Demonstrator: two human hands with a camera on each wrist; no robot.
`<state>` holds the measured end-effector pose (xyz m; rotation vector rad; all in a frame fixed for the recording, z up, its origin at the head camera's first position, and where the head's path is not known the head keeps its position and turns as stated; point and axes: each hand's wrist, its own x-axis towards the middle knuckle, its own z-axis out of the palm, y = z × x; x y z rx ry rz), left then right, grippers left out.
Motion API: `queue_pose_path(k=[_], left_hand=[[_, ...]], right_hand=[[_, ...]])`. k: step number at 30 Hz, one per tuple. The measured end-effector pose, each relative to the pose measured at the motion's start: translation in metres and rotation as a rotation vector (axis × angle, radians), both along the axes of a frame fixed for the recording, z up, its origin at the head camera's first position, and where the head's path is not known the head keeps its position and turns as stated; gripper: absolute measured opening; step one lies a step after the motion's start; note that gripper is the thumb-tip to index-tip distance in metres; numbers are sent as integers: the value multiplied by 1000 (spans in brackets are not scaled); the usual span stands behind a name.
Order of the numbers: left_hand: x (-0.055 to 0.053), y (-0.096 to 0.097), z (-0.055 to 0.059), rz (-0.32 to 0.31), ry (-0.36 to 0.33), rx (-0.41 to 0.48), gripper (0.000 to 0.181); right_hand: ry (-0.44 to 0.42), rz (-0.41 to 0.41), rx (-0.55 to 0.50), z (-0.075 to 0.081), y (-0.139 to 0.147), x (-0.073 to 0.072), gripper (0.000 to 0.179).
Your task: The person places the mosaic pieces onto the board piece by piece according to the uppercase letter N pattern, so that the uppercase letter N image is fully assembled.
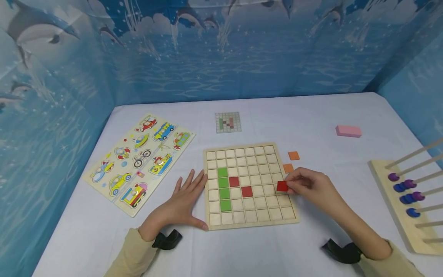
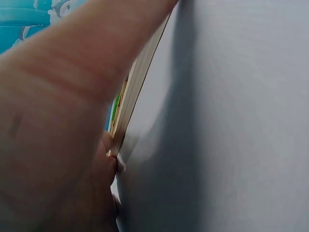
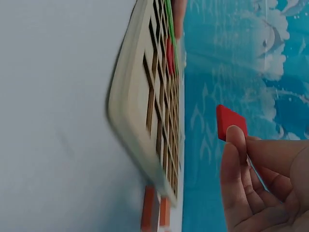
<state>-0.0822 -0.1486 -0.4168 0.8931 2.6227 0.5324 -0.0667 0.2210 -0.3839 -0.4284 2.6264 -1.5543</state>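
A wooden grid board [image 1: 252, 222] lies on the white table, with a column of green square tiles [image 1: 224, 193] and two red tiles [image 1: 247, 191] set in its cells. Between thumb and fingertips my right hand [image 1: 309, 184] pinches a loose red square tile [image 1: 282, 186] over the board's right side; in the right wrist view this red tile [image 3: 231, 122] is raised above the board. My left hand [image 1: 183, 203] lies spread flat on the table, its fingertips and thumb at the board's left edge.
Two orange tiles [image 1: 293, 155] lie right of the board. Behind it is a small pattern card [image 1: 228, 122]. A vehicle puzzle board [image 1: 138, 165] sits at left. A pink block [image 1: 348, 131] and a wooden peg stand with beads [image 1: 384, 192] are at right.
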Motion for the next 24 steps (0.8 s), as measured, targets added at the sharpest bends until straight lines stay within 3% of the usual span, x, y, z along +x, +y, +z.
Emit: queue_pose_path(k=[3,8,15,24], left_hand=[[0,0,0,1,1,0,133],[0,-1,0,-3,-2,11,132],[0,-1,0,1,2,-2,133],[0,0,-1,2,0,-3,133]], right_hand=[[-106,49,-81,-3,-13,-6,10],[-179,109,-44,-16,-28,-12,6],[-52,121,142,-25,-38,-10,12],[39,177,191,-27,-37,-7,18]])
